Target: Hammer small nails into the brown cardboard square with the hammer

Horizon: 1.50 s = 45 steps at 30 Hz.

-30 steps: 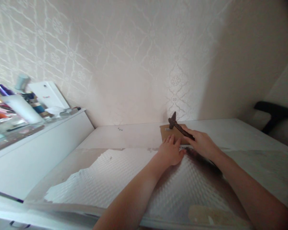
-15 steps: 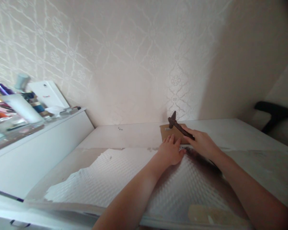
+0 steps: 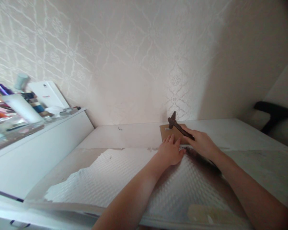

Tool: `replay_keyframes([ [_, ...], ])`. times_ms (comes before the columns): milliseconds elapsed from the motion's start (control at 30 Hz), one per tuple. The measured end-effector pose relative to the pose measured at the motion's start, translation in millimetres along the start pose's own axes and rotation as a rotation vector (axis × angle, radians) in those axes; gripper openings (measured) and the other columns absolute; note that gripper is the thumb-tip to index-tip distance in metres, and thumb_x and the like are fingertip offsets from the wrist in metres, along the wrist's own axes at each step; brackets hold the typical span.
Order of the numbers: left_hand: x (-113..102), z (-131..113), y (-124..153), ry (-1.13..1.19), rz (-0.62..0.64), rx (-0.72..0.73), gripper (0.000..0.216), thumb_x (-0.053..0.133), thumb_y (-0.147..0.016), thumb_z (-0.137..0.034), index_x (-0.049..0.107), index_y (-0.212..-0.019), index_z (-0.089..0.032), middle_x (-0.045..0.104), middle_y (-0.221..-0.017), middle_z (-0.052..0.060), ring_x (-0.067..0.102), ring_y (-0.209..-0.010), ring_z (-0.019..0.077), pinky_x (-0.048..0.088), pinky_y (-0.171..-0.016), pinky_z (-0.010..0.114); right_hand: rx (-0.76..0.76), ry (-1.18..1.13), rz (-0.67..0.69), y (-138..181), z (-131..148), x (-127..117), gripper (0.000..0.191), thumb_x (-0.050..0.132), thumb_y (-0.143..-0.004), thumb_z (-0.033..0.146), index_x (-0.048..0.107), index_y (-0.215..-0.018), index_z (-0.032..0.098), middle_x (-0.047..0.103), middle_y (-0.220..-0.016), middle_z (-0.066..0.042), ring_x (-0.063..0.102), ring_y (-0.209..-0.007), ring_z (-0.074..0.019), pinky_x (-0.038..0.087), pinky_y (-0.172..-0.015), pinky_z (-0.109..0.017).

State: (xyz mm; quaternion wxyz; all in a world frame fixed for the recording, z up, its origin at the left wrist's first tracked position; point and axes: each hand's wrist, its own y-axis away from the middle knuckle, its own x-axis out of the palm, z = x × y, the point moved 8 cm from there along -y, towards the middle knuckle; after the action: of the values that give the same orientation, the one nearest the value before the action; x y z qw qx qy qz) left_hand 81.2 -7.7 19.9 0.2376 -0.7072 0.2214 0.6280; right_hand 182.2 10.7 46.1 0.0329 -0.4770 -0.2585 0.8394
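A brown board (image 3: pixel 166 134) lies flat on the white surface near the wall. My left hand (image 3: pixel 170 150) rests on its near edge, palm down with the fingers spread. In my right hand (image 3: pixel 201 142) is a hammer (image 3: pixel 176 124), gripped by its dark handle. The hammer's head is over the far part of the board, close to a short row of small shiny pieces (image 3: pixel 167 129) too small to make out. Whether the head touches them I cannot tell. Part of the handle is hidden behind my right hand and forearm.
A torn sheet of white quilted padding (image 3: pixel 93 179) covers the near surface. Several tiny dark bits (image 3: pixel 120 128) lie at the back. To the left, a white cabinet (image 3: pixel 45 147) carries bottles and a white box (image 3: pixel 48 94). A black chair arm (image 3: pixel 273 111) stands at right.
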Motion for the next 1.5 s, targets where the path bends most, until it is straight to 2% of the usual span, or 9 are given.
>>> replay_keyframes([
  [233, 0.0, 0.3, -0.7, 0.007, -0.004, 0.002, 0.059, 0.025, -0.092, -0.045, 0.026, -0.137, -0.008, 0.026, -0.142, 0.021, 0.021, -0.133, 0.0290, 0.021, -0.107, 0.043, -0.002, -0.005, 0.002, -0.5, -2.5, 1.1, 0.046, 0.045, -0.086, 0.025, 0.045, -0.132, 0.020, 0.062, -0.113, -0.009, 0.060, -0.097, -0.0260, 0.047, -0.083, -0.037],
  [433, 0.0, -0.3, -0.2, -0.003, 0.005, 0.001, 0.060, 0.024, -0.092, -0.045, 0.026, -0.137, -0.007, 0.025, -0.142, 0.022, 0.020, -0.133, 0.0295, 0.021, -0.107, 0.043, 0.001, 0.007, -0.020, 0.1, -4.6, 0.4, 0.047, 0.045, -0.086, 0.025, 0.045, -0.132, 0.015, 0.061, -0.114, -0.012, 0.059, -0.100, -0.0271, 0.045, -0.087, -0.038],
  [600, -0.7, -0.7, 0.6, -0.017, 0.002, 0.008, 0.059, 0.025, -0.092, -0.045, 0.026, -0.137, -0.007, 0.026, -0.142, 0.021, 0.021, -0.133, 0.0293, 0.021, -0.107, 0.042, -0.010, -0.005, -0.005, 0.1, -3.1, 1.0, 0.047, 0.044, -0.086, 0.025, 0.045, -0.132, 0.017, 0.061, -0.114, -0.011, 0.059, -0.098, -0.0265, 0.047, -0.085, -0.038],
  [800, 0.6, 0.1, -0.1, -0.006, 0.033, -0.005, 0.060, 0.024, -0.092, -0.045, 0.025, -0.138, -0.007, 0.024, -0.143, 0.022, 0.019, -0.134, 0.0293, 0.020, -0.107, 0.042, 0.036, 0.015, -0.067, 1.1, -10.0, -2.2, 0.046, 0.045, -0.086, 0.025, 0.046, -0.131, 0.018, 0.061, -0.114, -0.010, 0.058, -0.102, -0.0269, 0.045, -0.087, -0.039],
  [967, 0.9, 0.9, -0.8, 0.001, 0.024, -0.009, 0.061, 0.024, -0.092, -0.046, 0.025, -0.138, -0.007, 0.024, -0.143, 0.022, 0.019, -0.133, 0.0298, 0.020, -0.107, 0.043, 0.000, -0.029, -0.027, 1.3, -7.4, 1.8, 0.046, 0.046, -0.086, 0.026, 0.046, -0.132, 0.019, 0.058, -0.119, -0.009, 0.057, -0.105, -0.0255, 0.044, -0.090, -0.038],
  [1133, 0.4, 0.6, -0.6, -0.010, 0.012, 0.000, 0.060, 0.024, -0.091, -0.046, 0.025, -0.138, -0.008, 0.026, -0.143, 0.020, 0.020, -0.133, 0.0293, 0.021, -0.107, 0.042, 0.028, -0.022, -0.025, 0.5, -7.6, 0.4, 0.046, 0.045, -0.085, 0.025, 0.047, -0.130, 0.014, 0.058, -0.119, -0.012, 0.057, -0.104, -0.0274, 0.044, -0.090, -0.040],
  [1367, 0.7, 0.3, -0.7, -0.012, 0.021, -0.001, 0.059, 0.024, -0.091, -0.046, 0.025, -0.137, -0.009, 0.025, -0.143, 0.020, 0.020, -0.133, 0.0298, 0.022, -0.106, 0.044, 0.027, -0.039, -0.053, 1.5, -7.8, -2.8, 0.044, 0.047, -0.085, 0.024, 0.049, -0.129, 0.021, 0.060, -0.117, -0.007, 0.058, -0.103, -0.0263, 0.045, -0.088, -0.039],
  [1500, 0.3, 0.0, -0.4, -0.017, 0.015, 0.001, 0.059, 0.025, -0.091, -0.046, 0.026, -0.137, -0.009, 0.025, -0.143, 0.020, 0.021, -0.133, 0.0300, 0.022, -0.106, 0.044, 0.047, -0.020, -0.071, 2.1, -9.6, -4.2, 0.045, 0.046, -0.085, 0.024, 0.048, -0.129, 0.020, 0.061, -0.115, -0.008, 0.058, -0.102, -0.0269, 0.046, -0.088, -0.040],
])
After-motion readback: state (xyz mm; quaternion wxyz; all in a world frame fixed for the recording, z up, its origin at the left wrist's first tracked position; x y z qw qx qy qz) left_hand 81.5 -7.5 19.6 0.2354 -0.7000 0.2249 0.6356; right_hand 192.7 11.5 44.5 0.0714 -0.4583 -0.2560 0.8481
